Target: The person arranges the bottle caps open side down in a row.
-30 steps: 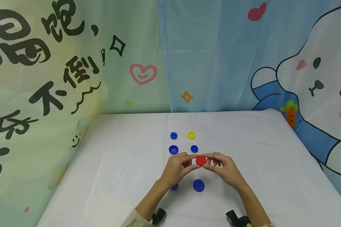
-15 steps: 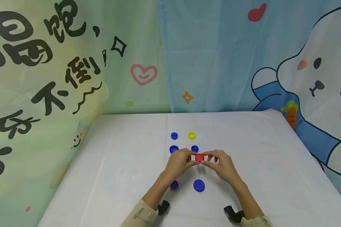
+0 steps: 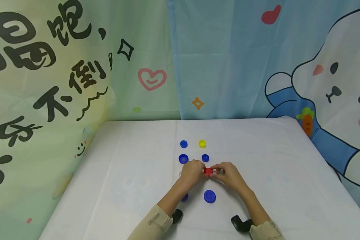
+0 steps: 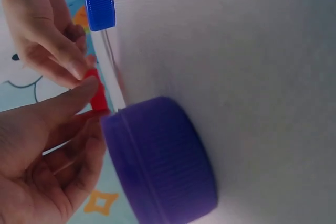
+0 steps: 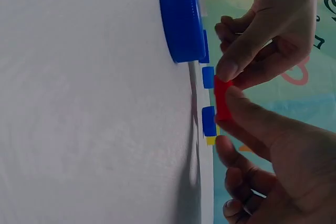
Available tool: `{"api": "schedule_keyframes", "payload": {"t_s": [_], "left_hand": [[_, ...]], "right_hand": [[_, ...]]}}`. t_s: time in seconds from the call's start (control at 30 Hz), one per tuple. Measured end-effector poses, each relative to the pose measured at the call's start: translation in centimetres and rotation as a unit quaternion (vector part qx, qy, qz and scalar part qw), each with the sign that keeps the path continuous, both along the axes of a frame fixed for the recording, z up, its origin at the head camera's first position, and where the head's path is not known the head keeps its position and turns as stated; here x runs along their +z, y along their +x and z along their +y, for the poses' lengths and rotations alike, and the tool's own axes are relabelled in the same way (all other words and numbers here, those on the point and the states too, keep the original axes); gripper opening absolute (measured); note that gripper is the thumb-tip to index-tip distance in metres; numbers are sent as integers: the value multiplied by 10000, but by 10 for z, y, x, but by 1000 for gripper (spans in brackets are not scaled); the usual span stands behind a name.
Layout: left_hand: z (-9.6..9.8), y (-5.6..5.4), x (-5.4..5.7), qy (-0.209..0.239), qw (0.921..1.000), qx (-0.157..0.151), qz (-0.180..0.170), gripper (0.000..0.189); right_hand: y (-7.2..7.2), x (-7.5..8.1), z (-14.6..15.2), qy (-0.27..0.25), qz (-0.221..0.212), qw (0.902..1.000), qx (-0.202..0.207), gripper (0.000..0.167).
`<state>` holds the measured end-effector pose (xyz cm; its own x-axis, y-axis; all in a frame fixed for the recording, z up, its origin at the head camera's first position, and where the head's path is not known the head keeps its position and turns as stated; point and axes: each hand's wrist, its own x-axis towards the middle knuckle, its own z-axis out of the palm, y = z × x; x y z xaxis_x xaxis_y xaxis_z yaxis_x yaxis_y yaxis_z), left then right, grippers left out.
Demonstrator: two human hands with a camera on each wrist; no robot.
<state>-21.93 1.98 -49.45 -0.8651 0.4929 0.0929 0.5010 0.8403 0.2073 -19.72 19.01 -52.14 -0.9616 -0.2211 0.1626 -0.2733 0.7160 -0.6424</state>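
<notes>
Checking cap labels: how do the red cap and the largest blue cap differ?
Size: the red cap is smaller; the largest blue cap is wider. State: the left hand and right hand pinch the red cap; the largest blue cap lies untouched on the white table. Both are round.

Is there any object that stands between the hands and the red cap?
Nothing visible does: the left hand and the right hand both hold the red cap. A small blue cap lies beyond it and a large blue cap on the near side, neither in between.
</notes>
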Motion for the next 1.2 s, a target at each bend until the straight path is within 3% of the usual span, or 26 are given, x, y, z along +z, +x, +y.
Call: {"api": "schedule_keyframes", "payload": {"t_s": [0.2, 0.37, 0.57, 0.7, 0.83, 0.97, 1.2], "left_hand": [[4, 1, -3, -801, 9963, -56, 298, 28], [2, 2, -1, -989, 9946, -37, 307, 30], [-9, -7, 20, -303, 9990, 148, -291, 26], [-15, -19, 38, -4, 9997, 224, -72, 31], [-10, -34, 52, -144, 9994, 325, 25, 33], [1, -52, 46, -477, 9986, 213, -34, 35], [14, -71, 22, -920, 9930, 161, -729, 37]], "right_hand": [[-1, -3, -4, 345, -102, 9993, 82, 23], [-2, 3, -3, 581, -172, 9980, 171, 27], [-13, 19, 7, 345, -359, 9988, 4, 30], [-26, 30, 12, 253, -280, 9992, -135, 30], [-41, 35, 13, 133, -189, 9997, -118, 29], [-55, 35, 11, -102, -424, 9990, -55, 30], [-70, 18, 6, -43, -870, 9960, 215, 30]]}}
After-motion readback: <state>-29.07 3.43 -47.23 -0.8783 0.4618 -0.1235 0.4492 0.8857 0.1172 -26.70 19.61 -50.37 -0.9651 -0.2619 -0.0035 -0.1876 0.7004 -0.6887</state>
